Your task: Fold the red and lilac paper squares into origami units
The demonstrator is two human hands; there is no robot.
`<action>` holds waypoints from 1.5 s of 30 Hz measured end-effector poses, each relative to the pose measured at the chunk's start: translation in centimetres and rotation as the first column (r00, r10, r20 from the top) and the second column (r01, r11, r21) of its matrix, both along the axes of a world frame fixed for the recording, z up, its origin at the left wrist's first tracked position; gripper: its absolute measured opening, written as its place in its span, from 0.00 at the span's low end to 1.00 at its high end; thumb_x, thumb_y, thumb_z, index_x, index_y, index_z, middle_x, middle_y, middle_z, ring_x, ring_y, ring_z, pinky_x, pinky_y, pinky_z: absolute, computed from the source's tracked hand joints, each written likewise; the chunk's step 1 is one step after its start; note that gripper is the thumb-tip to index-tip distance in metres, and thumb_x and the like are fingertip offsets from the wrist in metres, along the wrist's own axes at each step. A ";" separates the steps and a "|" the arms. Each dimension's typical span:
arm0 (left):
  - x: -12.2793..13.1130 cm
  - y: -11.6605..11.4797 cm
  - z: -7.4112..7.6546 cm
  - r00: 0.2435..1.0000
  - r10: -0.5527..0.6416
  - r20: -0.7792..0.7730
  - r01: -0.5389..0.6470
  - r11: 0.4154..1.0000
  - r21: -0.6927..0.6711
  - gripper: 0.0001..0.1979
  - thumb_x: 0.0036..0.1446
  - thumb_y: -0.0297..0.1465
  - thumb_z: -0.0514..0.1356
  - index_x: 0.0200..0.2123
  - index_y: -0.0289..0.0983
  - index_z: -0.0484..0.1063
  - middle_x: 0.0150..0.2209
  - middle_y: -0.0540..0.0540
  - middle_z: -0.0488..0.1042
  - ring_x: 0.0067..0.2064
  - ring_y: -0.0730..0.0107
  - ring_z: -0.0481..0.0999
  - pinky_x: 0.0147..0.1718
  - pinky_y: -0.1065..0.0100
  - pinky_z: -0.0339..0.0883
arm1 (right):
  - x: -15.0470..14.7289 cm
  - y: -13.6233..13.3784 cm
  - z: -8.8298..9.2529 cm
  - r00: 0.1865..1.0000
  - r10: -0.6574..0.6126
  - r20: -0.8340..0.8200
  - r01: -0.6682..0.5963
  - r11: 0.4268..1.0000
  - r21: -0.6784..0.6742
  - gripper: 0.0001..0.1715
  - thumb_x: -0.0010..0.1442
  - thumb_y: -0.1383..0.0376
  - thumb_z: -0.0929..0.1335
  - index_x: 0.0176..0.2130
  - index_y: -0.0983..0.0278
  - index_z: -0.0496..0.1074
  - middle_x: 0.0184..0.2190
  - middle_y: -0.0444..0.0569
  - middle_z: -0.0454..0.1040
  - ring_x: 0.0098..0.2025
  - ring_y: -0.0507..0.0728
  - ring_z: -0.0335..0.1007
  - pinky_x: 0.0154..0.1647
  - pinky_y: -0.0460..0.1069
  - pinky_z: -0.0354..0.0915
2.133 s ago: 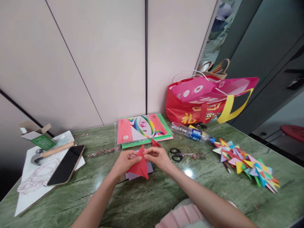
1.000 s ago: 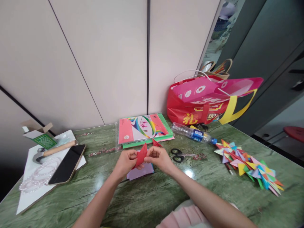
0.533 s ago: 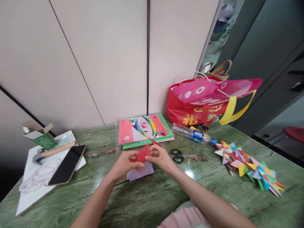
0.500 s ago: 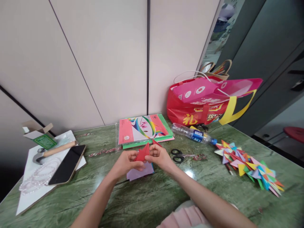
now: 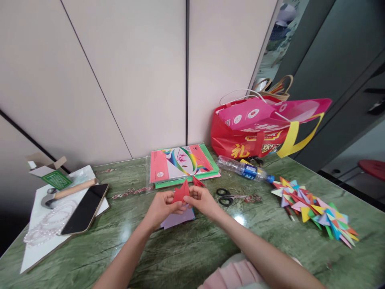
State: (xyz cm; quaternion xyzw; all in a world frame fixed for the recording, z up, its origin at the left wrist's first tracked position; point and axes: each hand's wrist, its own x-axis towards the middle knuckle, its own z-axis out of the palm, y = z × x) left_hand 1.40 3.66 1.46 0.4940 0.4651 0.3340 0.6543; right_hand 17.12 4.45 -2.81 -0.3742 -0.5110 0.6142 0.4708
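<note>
L hand (image 5: 162, 206) n R hand (image 5: 205, 201) both pinch a small folded red paper piece (image 5: 181, 192) abv flat lilac paper (image 5: 177, 219), mid green marbled counter (image 5: 168, 257); spiky multicolour paper pile (image 5: 314, 210) nr its right edge.

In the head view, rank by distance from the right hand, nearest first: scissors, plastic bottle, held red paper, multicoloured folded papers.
1. Red paper: held by the right hand.
2. Scissors: just right of that hand.
3. Plastic bottle: farther right and back.
4. Multicoloured folded papers: farthest right.
</note>
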 end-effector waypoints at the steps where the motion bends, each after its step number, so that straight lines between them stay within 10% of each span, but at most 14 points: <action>1: 0.1 0.0 -0.1 1.000 0.008 -0.007 -0.008 1.000 0.000 0.22 0.34 0.35 0.69 0.34 0.28 0.72 0.28 0.40 0.79 0.30 0.62 0.78 0.32 0.65 0.72 | 0.0 0.0 0.0 1.000 -0.006 0.015 0.006 1.000 0.027 0.16 0.42 0.59 0.72 0.29 0.66 0.69 0.24 0.43 0.72 0.24 0.50 0.67 0.25 0.45 0.63; 8: 0.3 -0.2 0.5 1.000 -0.013 -0.004 0.014 0.998 0.069 0.19 0.36 0.34 0.68 0.32 0.29 0.72 0.26 0.42 0.78 0.31 0.60 0.78 0.35 0.61 0.71 | 0.0 0.1 0.9 0.993 -0.065 0.100 0.057 0.995 0.080 0.18 0.37 0.58 0.74 0.27 0.67 0.70 0.23 0.44 0.73 0.24 0.50 0.65 0.27 0.46 0.61; 25: -1.1 -1.2 9.7 0.957 -0.204 -0.207 0.261 0.916 0.303 0.06 0.40 0.26 0.64 0.26 0.35 0.72 0.29 0.45 0.78 0.36 0.61 0.77 0.40 0.60 0.67 | -1.2 -1.7 9.2 0.990 -0.133 0.041 0.127 0.983 0.132 0.13 0.39 0.63 0.73 0.23 0.66 0.67 0.17 0.41 0.69 0.20 0.50 0.65 0.22 0.45 0.61; 36: -2.3 -3.4 3.2 0.990 -0.070 0.118 0.055 0.990 0.128 0.19 0.44 0.30 0.65 0.41 0.31 0.72 0.37 0.39 0.78 0.40 0.57 0.76 0.44 0.57 0.67 | -2.0 -2.0 5.0 1.000 0.018 0.013 -0.018 1.000 0.024 0.16 0.35 0.61 0.74 0.23 0.66 0.68 0.18 0.40 0.68 0.19 0.49 0.62 0.22 0.46 0.61; 45: -0.8 -4.7 1.6 0.980 0.035 0.197 -0.026 0.998 -0.049 0.17 0.42 0.30 0.66 0.38 0.31 0.73 0.38 0.38 0.77 0.41 0.57 0.76 0.43 0.62 0.68 | -0.7 -2.0 2.1 0.994 0.045 -0.097 -0.057 0.990 -0.126 0.19 0.31 0.61 0.76 0.26 0.68 0.72 0.22 0.43 0.72 0.23 0.49 0.65 0.27 0.46 0.61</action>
